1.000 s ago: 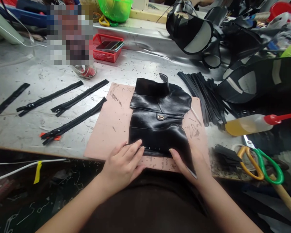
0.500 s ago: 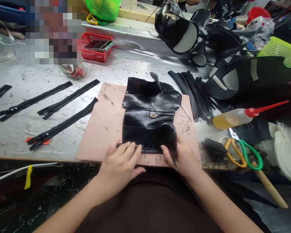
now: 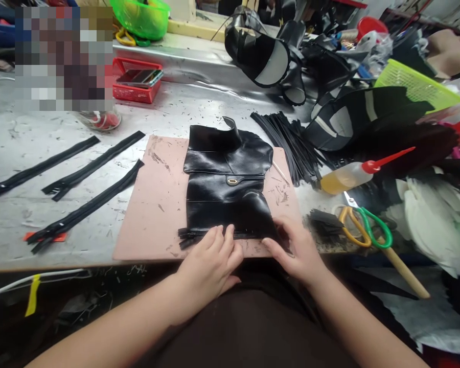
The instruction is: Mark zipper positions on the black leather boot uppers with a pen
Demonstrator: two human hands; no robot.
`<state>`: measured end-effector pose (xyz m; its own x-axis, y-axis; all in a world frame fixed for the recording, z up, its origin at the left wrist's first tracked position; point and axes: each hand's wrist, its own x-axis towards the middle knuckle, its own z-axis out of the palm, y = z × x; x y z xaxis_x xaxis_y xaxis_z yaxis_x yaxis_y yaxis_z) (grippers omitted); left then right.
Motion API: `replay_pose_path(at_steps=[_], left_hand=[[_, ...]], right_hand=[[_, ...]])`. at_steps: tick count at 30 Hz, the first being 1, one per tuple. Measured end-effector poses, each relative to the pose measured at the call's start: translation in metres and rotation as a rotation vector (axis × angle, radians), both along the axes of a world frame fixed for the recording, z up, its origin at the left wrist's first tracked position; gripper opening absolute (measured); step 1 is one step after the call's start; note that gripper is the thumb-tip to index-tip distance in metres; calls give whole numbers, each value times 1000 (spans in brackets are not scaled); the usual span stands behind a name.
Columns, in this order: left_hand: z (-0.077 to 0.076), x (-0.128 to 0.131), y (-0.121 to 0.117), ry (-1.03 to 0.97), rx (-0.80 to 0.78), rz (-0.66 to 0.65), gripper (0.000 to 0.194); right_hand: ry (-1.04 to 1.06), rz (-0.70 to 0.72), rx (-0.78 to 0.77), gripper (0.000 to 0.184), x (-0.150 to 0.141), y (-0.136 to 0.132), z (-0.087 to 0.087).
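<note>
A glossy black leather shoe upper [image 3: 230, 194] with a small gold buckle lies on a pink board [image 3: 141, 220]. Along its near edge runs a black zipper [image 3: 187, 236], whose split end sticks out at the left. My left hand [image 3: 210, 258] lies over that edge, fingers stretched out and pressing down on the zipper, thumb apart below. At the near right corner, my right hand [image 3: 297, 250] has the leather between its thumb and fingers; part of the corner is hidden there.
Several loose zippers [image 3: 88, 204] lie left of the board. To the right are scissors [image 3: 362, 225] with orange and green handles, a glue bottle [image 3: 347, 176] with a red nozzle, and black strips [image 3: 283, 145]. Behind stand a red basket [image 3: 136, 93] and more black uppers [image 3: 260, 56].
My left hand has slid right along the near edge, uncovering the zipper's split end. The right hand stays at the corner, its grip shifted slightly. The whole view has turned right.
</note>
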<state>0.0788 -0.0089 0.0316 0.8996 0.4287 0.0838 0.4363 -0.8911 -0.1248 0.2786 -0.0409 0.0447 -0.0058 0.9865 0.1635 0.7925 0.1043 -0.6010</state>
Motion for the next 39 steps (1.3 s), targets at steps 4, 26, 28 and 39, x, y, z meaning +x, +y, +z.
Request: replay_pose_path(at_steps=[4, 26, 28, 39], left_hand=[[-2, 0, 1, -55, 0, -5, 49], [0, 26, 14, -66, -68, -111, 53], [0, 27, 14, -47, -69, -116, 52], [-15, 13, 18, -468, -49, -118, 24]], right_hand=[[197, -192, -98, 14, 1, 3, 2], [31, -310, -215, 12, 3, 16, -16], [-9, -307, -213, 13, 3, 14, -14], [-345, -312, -69, 18, 46, 67, 1]])
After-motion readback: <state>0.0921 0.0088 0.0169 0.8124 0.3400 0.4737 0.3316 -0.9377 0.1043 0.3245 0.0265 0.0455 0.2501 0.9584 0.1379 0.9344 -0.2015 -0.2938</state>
